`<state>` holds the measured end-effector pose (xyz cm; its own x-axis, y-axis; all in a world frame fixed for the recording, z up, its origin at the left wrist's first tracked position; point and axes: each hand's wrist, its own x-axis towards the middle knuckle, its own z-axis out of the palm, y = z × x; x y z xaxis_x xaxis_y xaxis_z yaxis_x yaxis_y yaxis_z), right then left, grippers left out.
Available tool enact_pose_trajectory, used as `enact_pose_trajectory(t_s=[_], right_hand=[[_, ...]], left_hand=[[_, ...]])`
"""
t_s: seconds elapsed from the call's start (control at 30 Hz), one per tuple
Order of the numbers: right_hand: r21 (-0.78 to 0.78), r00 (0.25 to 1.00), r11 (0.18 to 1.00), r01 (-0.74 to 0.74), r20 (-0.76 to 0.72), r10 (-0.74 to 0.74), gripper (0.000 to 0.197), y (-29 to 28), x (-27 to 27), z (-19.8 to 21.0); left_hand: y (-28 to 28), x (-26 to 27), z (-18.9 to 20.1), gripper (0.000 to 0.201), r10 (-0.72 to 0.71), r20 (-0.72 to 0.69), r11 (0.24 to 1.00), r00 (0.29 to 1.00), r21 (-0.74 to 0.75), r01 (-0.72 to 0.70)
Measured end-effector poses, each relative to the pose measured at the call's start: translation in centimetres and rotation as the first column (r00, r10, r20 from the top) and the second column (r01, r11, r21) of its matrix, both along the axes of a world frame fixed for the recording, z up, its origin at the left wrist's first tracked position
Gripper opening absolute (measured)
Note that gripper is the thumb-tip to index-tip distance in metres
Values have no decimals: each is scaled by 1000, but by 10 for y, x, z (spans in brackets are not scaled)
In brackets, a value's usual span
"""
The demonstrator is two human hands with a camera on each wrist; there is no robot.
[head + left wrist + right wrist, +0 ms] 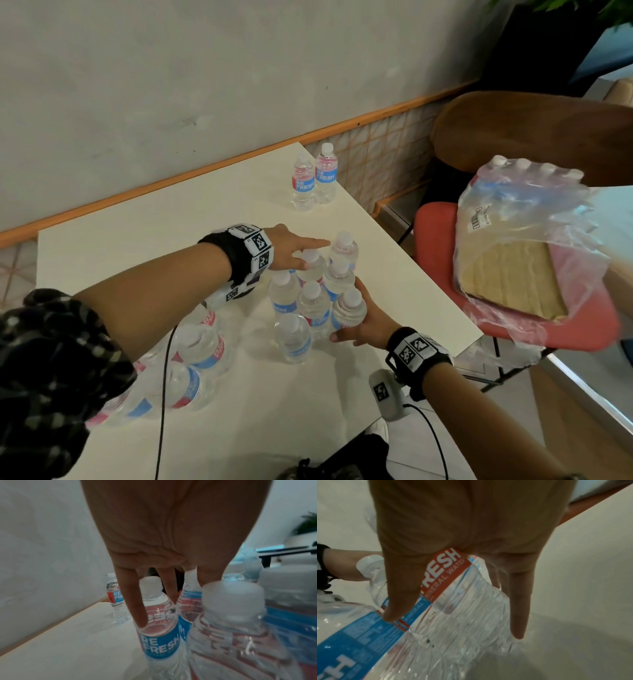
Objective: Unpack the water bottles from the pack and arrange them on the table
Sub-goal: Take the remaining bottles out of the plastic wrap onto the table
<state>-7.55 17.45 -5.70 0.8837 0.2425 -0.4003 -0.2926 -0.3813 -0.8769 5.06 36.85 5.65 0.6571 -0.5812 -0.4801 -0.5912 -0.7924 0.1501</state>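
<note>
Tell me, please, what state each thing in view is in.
Bottle cluster: upright, capped, bunched together.
Far pair of bottles: upright, capped.
Near-right bottle: upright, held by right hand.
Left hand: fingers straight, touching the cluster's far bottles.
Near-left bottles: partly hidden by the left arm, pose unclear.
Pack: on the red chair, wrap open, some bottles inside.

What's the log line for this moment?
left hand: touches clustered clear plastic water bottles | right hand: grips edge bottle | plastic-wrapped pack: red chair
</note>
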Motion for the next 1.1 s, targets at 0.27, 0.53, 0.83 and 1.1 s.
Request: enact_pose_trajectory(t_s=[0.27, 0.53, 0.83, 1.1], right_hand=[[34, 999, 999, -38, 15, 38, 123, 16, 3, -3], [99, 997, 993, -64, 50, 59, 123, 36, 8, -19], [153, 984, 979, -134, 138, 113, 125, 77, 4, -34], [122, 970, 977, -174, 194, 149, 133, 106, -1, -30]], left_hand=[[-6, 11, 14, 72, -18, 73, 998, 997, 57, 13], [-97, 10, 5, 63, -197, 48, 974, 979, 120, 190], [-78, 9, 9, 50, -315, 11, 896, 949, 333, 294], [-25, 0, 5, 50, -237, -37, 900, 971, 369, 234]])
